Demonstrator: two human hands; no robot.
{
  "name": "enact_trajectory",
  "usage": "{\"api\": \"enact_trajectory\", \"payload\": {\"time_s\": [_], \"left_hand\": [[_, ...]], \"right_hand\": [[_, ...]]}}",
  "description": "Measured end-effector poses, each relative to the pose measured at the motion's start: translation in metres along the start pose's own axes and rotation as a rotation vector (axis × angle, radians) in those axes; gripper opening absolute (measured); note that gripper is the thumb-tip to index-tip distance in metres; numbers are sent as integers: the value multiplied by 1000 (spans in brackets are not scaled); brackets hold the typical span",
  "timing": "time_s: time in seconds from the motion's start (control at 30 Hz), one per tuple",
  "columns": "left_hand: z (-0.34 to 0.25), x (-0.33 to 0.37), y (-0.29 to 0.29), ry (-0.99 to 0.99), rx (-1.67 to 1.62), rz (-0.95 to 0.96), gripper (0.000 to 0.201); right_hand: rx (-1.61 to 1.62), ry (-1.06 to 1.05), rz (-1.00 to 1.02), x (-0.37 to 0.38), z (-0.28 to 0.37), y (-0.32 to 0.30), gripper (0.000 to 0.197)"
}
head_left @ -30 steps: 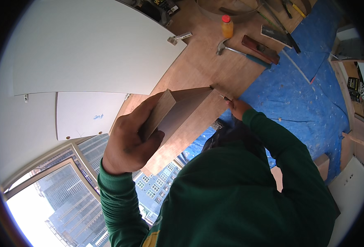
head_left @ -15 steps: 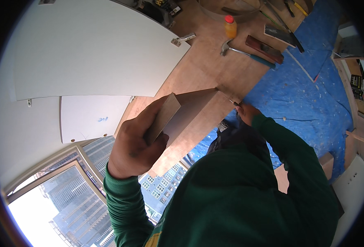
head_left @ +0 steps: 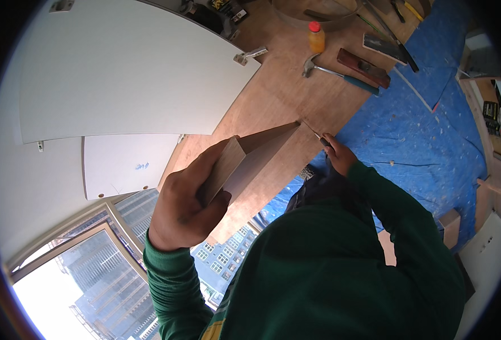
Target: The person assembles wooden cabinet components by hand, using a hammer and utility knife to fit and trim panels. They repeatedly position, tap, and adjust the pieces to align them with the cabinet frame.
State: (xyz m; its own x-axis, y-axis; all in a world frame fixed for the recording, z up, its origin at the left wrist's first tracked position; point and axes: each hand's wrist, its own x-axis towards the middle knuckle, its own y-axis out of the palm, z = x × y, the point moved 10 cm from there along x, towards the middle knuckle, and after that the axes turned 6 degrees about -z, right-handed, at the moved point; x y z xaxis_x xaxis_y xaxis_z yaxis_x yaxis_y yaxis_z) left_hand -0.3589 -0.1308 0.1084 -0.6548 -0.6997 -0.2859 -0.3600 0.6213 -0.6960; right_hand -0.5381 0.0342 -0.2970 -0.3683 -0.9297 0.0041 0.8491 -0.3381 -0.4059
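My left hand [head_left: 185, 201] is closed round the near end of a brown wooden board [head_left: 261, 158], thumb on one side and fingers on the other. The board is tilted on its edge, and its far end comes down to the plywood worktop [head_left: 278, 102]. My right hand [head_left: 339, 155] grips the dark handle of a slim tool with a thin metal shaft [head_left: 318, 136]; it looks like a screwdriver, though its tip is too small to make out. That shaft points at the board's far corner. Whether it touches the board, I cannot tell.
Beyond my hands lie a claw hammer [head_left: 341, 73], a wooden hand plane [head_left: 363, 68] and a red-capped bottle [head_left: 316, 38]. White hinged panels [head_left: 131, 73] cover the left side. Blue sheeting [head_left: 409, 141] lies at the right, and a window [head_left: 92, 272] is at lower left.
The board has rolled slightly in my left hand, so its near end face shows wider. My right hand has shifted a little, and more of the tool's shaft shows.
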Motion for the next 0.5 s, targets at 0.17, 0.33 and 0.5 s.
{"api": "enact_trajectory", "payload": {"time_s": [0.17,0.33,0.5], "left_hand": [[-2,0,1,3,12,9,68],[-4,1,0,33,21,2,68],[-3,1,1,3,23,30,68]], "right_hand": [[-51,235,317,5,-20,32,43],[-67,185,275,6,-22,36,43],[-28,137,260,11,-29,40,44]]}}
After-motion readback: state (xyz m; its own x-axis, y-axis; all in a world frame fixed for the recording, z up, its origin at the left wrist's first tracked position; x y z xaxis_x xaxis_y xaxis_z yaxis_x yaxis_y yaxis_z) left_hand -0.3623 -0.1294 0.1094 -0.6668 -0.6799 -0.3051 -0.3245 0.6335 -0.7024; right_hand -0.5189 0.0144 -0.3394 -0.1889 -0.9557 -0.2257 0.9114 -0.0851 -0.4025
